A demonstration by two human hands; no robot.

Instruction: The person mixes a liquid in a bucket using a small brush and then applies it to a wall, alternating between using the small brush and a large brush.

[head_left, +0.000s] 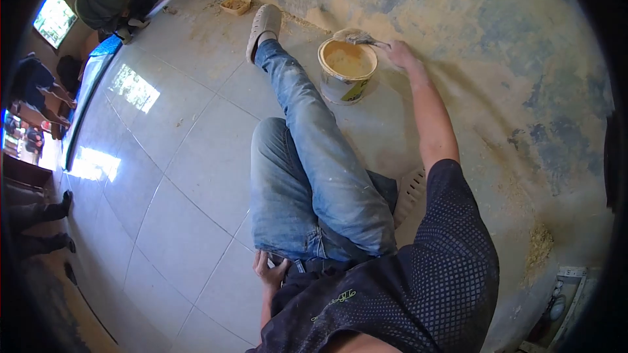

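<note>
My right hand (398,54) is closed round the handle of a paintbrush (356,37). The brush's broad bristles are over the far rim of a white bucket (340,89), coated with a tan substance. Inside the bucket shows a tan, paint-like liquid, and dried smears cover its rim. My left hand (269,270) is down by my left hip, against my blue jeans (288,189). Its fingers are bent around something small and pale at the pocket, which I cannot make out.
A patchy tan and blue-grey wall (458,6) rises beside the bucket. A small tan tray (235,5) sits on the tiled floor (190,189) by the wall, with crumbs around it. Other people (108,3) are at the left. An open wall box (556,304) is at lower right.
</note>
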